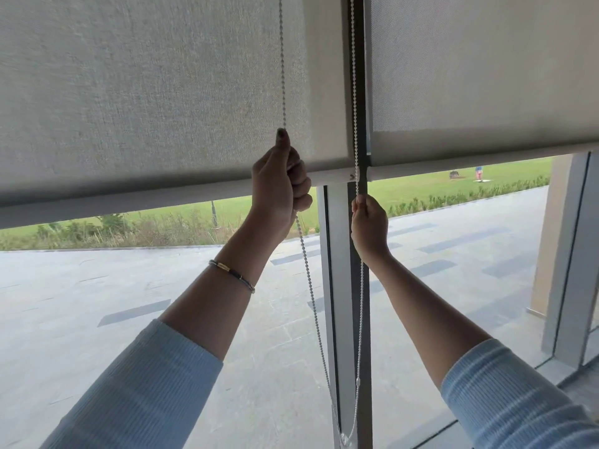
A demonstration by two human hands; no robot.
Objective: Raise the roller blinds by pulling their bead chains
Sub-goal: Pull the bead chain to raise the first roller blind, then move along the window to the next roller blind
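Two grey roller blinds hang in front of me, the left blind [146,102] and the right blind [479,76], each partly raised. A white bead chain loop hangs between them. My left hand [282,186] is shut on the left strand of the bead chain [282,76], at the height of the left blind's bottom bar [129,202]. Lower down, my right hand [369,225] is shut on the right strand [355,102], in front of the dark window mullion [343,286]. Both strands meet at the loop's bottom [345,440].
Below the blinds the glass shows a paved terrace [129,303], a hedge and a lawn [437,183]. A grey column [557,241] and another window frame stand at the right. Light blue sleeves cover both forearms; a bracelet [231,275] is on my left wrist.
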